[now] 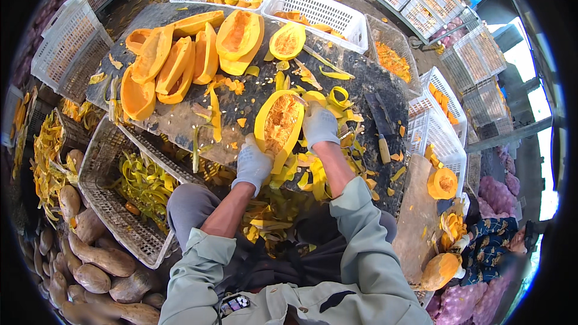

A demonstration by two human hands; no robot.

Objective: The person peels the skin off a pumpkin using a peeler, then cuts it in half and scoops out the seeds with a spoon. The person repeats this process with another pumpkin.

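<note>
A halved orange squash (280, 122), cut face up with stringy pulp and seeds inside, is tilted near the front edge of the dark work board (244, 128). My left hand (254, 162), in a pale glove, grips its lower end. At its upper right rim, my gloved right hand (320, 124) is curled around what looks like a slim tool, mostly hidden by the fingers. Yellow peel strips (316, 176) lie under and beside that hand. Farther right rests a broad-bladed knife with a wooden handle (384, 149). Hollowed squash halves (180, 65) are grouped at the board's far left; a seeded half (287, 40) lies far centre.
White plastic crates (316, 9) stand beyond the board. A dirty crate of peel (144, 185) sits by my left knee, near whole squashes (104, 257). At right, another person's gloved hand (459, 243) touches a peeled squash (440, 271) beside a second board (411, 221).
</note>
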